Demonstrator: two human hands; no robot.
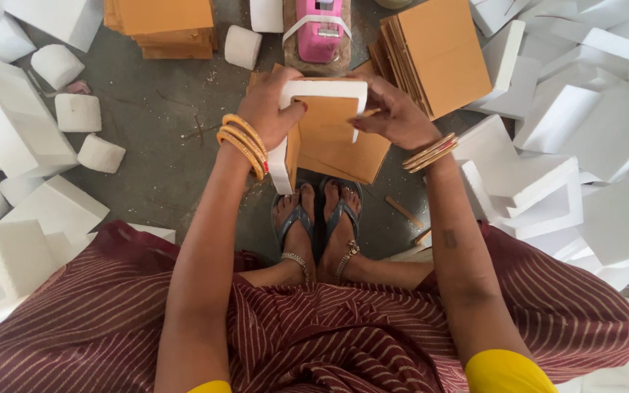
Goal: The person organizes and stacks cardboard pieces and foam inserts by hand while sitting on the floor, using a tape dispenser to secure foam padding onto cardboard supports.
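Sitting low over a grey floor (176, 153), the person has a maroon striped skirt (343, 335) spread across the lap and both feet in grey sandals (319, 218) set close together just beyond it. Above the feet, both hands hold a white foam frame (322, 98), a thick bracket-shaped piece whose top bar runs level and whose left leg hangs down toward the sandals. A brown cardboard sheet (325, 120) sits inside the frame's corner, its flat face turned up. The left hand (267, 109) is curled around the frame's upper left corner, fingers closed on the foam, with orange and gold bangles at the wrist. The right hand (394, 116) pinches the frame's right end between thumb and fingers, and a thin stick shows beside those fingers. More loose cardboard sheets (351, 156) lie on the floor beneath the frame. Farther out, a pink tool (319, 29) rests on a mat, flanked by two stacks of cardboard (438, 51). Small foam blocks (78, 113) are scattered at the left, and piles of white foam pieces (584, 124) crowd both edges.
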